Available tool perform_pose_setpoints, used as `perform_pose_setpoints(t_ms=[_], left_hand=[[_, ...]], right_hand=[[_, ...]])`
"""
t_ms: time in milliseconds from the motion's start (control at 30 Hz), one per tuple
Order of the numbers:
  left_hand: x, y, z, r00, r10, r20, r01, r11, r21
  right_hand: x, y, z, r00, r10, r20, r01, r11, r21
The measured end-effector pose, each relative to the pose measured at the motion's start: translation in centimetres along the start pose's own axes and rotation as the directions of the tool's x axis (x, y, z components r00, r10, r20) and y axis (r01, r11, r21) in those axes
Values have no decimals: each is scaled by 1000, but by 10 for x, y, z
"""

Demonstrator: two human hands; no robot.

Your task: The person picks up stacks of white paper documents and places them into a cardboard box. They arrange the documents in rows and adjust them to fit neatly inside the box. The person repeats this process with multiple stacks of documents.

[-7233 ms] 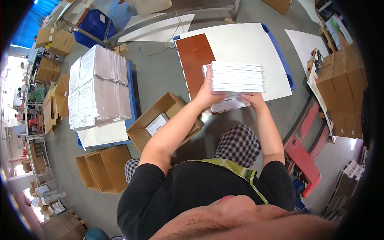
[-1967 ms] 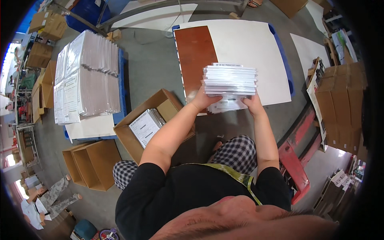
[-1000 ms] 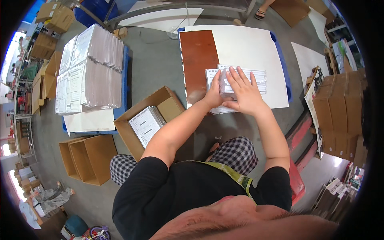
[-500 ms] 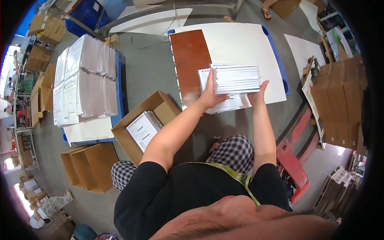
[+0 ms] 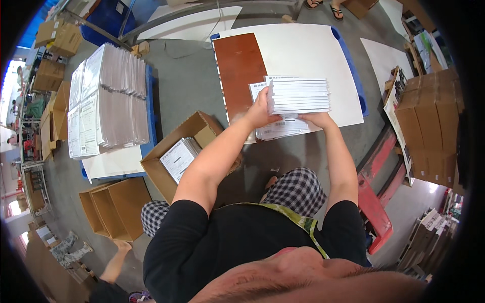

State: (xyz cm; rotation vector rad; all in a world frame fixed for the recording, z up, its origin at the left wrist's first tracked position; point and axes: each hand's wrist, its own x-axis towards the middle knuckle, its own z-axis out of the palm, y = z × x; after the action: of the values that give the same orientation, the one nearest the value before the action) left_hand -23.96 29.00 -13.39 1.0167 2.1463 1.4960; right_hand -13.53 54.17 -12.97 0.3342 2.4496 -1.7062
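Note:
Between my two hands is a stack of white plastic-wrapped printed pads point(image 5: 299, 96), its edges facing me. My left hand point(image 5: 260, 108) grips the stack's left side, thumb up along it and fingers under the near edge. My right hand point(image 5: 317, 119) is closed at the near right corner, its fingers partly hidden beneath the stack. More of the same pads point(image 5: 280, 129) lie under it on the white board point(image 5: 308, 48) of the low platform. Beside them on the left is a brown-red sheet point(image 5: 240, 65).
An open cardboard box point(image 5: 207, 129) holding some pads stands left of my legs. Beyond it, tall piles of wrapped pads point(image 5: 108, 101) sit on a blue pallet. Empty cartons point(image 5: 118, 209) lie nearer. At right are a red pallet jack point(image 5: 374, 202) and stacked brown boxes point(image 5: 427, 129).
My right hand has gone from the stack's right side to its near edge. The stack has hardly moved. At lower left, another person's limb has come into view.

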Motion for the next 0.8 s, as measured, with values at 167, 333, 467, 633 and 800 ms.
perform_pose_setpoints(t_ms=[167,333,467,633,800], left_hand=[[6,30,-20,988,-157,0,157,988,11],[-19,94,-70,900,-429,83,437,884,-169],[-82,99,-110,867,-470,162,416,507,-755],[-176,94,-147,800,-545,251,390,155,-908],[-263,69,-175,696,-689,203,320,43,-947]], right_hand=[[-3,-29,-4,1000,14,25,-18,986,168],[-20,-91,4,985,-153,75,124,948,294],[-25,-161,54,965,-95,244,-8,920,391],[-38,-189,139,903,156,401,-324,861,393],[-43,-174,236,816,116,566,-380,847,373]])
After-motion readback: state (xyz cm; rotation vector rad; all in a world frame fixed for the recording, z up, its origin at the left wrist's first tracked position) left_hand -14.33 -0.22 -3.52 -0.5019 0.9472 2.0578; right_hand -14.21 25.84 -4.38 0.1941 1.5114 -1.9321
